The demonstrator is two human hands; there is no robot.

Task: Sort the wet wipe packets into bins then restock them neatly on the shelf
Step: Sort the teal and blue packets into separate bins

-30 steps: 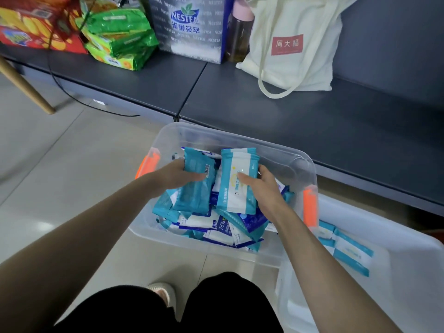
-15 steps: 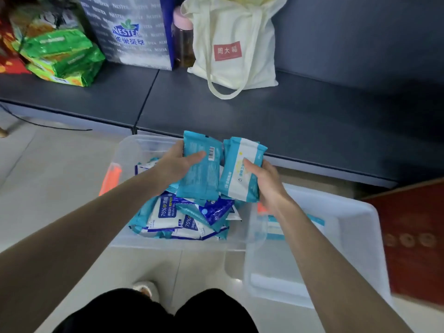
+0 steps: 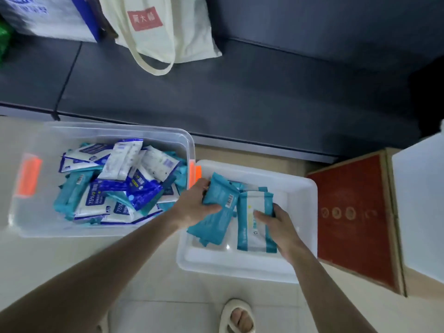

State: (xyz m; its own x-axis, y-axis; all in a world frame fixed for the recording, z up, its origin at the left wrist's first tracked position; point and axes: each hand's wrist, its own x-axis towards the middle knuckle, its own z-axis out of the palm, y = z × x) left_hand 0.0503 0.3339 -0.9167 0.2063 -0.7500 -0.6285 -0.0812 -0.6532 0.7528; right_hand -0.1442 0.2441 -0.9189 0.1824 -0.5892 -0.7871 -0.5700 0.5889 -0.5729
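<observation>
Looking down through the head camera, we see both hands held over the white bin [image 3: 240,270]. The left hand [image 3: 194,207] grips a small stack of teal packets [image 3: 216,219] above the bin's left half: the thumb lies across the barcode face and the other fingers curl round the far edge, so the stack is clamped between them and hangs tilted, its lower end toward the bin's near wall. The right hand [image 3: 281,227] holds a teal-and-white packet [image 3: 252,234] over the bin's middle, the thumb pressed on its printed front and the fingers wrapped behind its right edge. We cannot tell whether either packet touches the bin's floor. More teal packets show just beyond them, against the bin's far wall.

Left of the white bin and touching it stands a clear bin [image 3: 115,131] with orange latches [image 3: 28,174], holding a loose pile of blue, white and teal packets [image 3: 115,186]. Beyond the white bin runs a dark grey shelf [image 3: 240,92]; on it, far and to the left, a cream tote bag [image 3: 163,27] leans beside a printed carton [image 3: 48,15]. Right of the white bin lies a red box [image 3: 355,222]. Everything rests on a pale tiled floor [image 3: 156,284], and near to the bin's front we see a foot in a cream slipper [image 3: 237,316].
</observation>
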